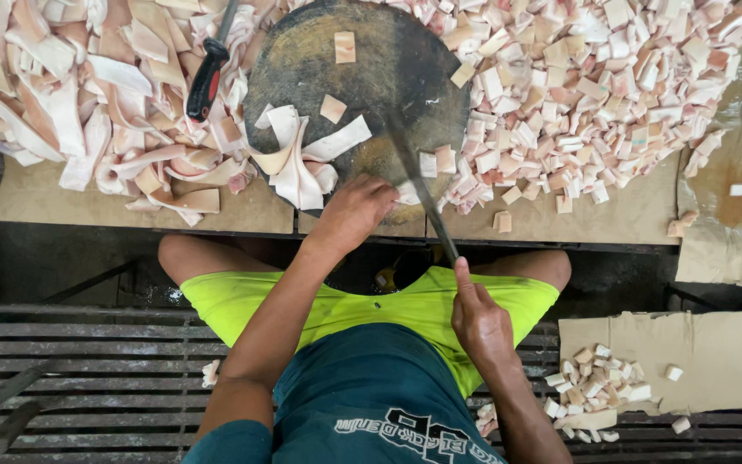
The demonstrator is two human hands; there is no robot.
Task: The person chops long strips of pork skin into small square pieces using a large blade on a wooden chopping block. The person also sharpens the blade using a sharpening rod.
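Right hand [478,322] is gripping the knife [418,185] handle, fingers closed around it, blade reaching far-left over the round board [302,60]. Left hand [355,210] is pressing down on a strip [302,167] at the board's near edge, fingers curled. Long strips are lying left; the cut pile [594,77] is lying right. A second knife [206,77] is resting far left.

One head camera looks steeply down, close over the round chopping block [358,82].

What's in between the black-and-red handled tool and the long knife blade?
In the head view, the round dark chopping block lies between the black-and-red handled tool and the long knife blade, bearing pale strips.
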